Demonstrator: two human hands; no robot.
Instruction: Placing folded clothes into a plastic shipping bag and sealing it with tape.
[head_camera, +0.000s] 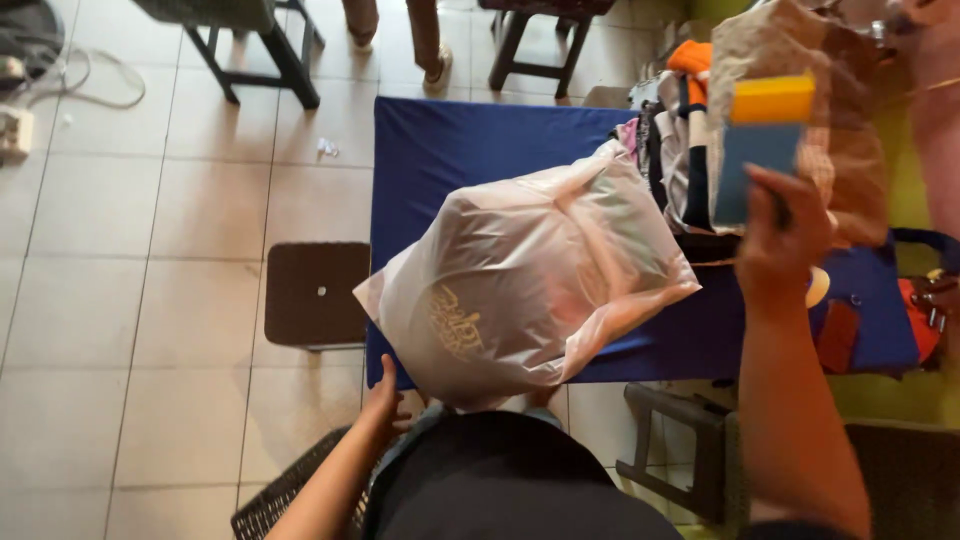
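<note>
The plastic bag serves as the reference point. It lies on the near edge of the blue table, translucent and filled with a folded garment showing a gold print toward the near corner.

Left hand: positioned at the near lower corner of the plastic bag, under the overhanging part. The fingers reach up toward the bag's underside; whether they are pinching the film cannot be determined from this view.

Right hand: raised to the right of the plastic bag and above it, fingers clamped on a blue and yellow block. A crumpled brown paper bag hangs just behind the block.

A pile of clothes sits just beyond the plastic bag, touching its far side. A dark stool stands on the floor to the left of it.

Recommended handling, as a judgement: support the plastic bag from below with a flat palm, since the film is slippery and the load overhangs the edge. Keep the block clear of the bag's open end.
</note>
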